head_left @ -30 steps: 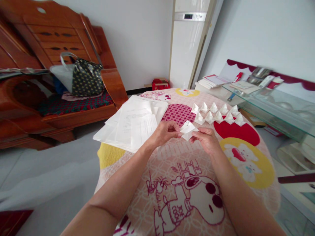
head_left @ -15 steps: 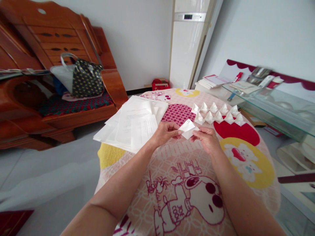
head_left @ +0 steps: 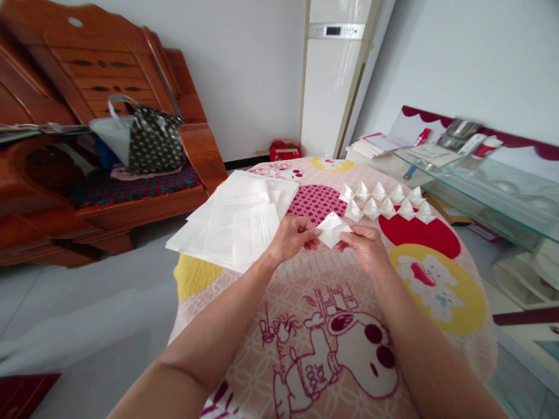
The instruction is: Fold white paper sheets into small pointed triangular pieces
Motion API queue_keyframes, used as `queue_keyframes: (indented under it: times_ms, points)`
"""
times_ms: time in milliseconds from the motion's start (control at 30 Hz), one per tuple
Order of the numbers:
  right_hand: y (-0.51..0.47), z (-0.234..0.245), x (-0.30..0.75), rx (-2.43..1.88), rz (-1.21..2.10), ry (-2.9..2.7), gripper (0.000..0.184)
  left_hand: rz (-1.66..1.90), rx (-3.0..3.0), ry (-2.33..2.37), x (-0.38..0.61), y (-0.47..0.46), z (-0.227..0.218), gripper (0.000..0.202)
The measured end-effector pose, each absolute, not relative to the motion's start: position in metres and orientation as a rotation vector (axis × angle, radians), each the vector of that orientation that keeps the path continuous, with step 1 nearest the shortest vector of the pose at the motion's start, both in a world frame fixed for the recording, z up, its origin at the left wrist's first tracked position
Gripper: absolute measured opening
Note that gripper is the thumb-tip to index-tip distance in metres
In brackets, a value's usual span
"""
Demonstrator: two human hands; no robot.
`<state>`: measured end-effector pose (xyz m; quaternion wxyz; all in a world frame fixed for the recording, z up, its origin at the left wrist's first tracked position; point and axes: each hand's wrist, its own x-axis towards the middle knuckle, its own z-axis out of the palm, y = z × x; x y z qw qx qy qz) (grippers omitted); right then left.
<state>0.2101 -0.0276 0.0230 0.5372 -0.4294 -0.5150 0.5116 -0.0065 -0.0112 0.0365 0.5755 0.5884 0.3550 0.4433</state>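
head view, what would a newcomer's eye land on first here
Probably the big cartoon dog in dark glasses, printed on the near part of the tablecloth. Just beyond it, the small folded white paper stands out between the left hand's grip and the right hand's grip. Farther back on the right, two neat rows of pointed white paper shapes catch the eye.
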Motion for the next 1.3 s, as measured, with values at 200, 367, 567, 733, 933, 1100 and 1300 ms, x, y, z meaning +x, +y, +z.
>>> queue_keyframes:
  times_ms: [200,367,567,733,933,1100,1300]
  points:
    - [-0.032,0.029,0.206,-1.074,1.260,-1.261,0.021,1.013,1.426,0.814,-0.009,-0.007,0.035,0.038]
    - [-0.035,0.033,0.205,-1.126,1.275,-1.402,0.024,1.055,1.375,0.741,-0.004,-0.007,0.031,0.038]
    - [-0.036,0.027,0.200,-1.114,1.265,-1.411,0.027,1.161,1.334,0.857,-0.002,-0.010,0.031,0.042]
    - [-0.038,0.025,0.193,-1.123,1.363,-1.401,0.035,1.217,1.246,0.868,0.001,-0.014,0.034,0.045]
    - [-0.043,0.032,0.185,-1.072,1.476,-1.357,0.038,1.285,1.184,0.884,0.001,-0.014,0.036,0.046]
    - [-0.046,0.031,0.178,-1.050,1.518,-1.357,0.033,1.344,1.167,0.935,0.000,-0.011,0.034,0.046]
    - [-0.048,0.034,0.176,-0.994,1.506,-1.314,0.030,1.298,0.996,0.896,0.001,-0.010,0.034,0.045]
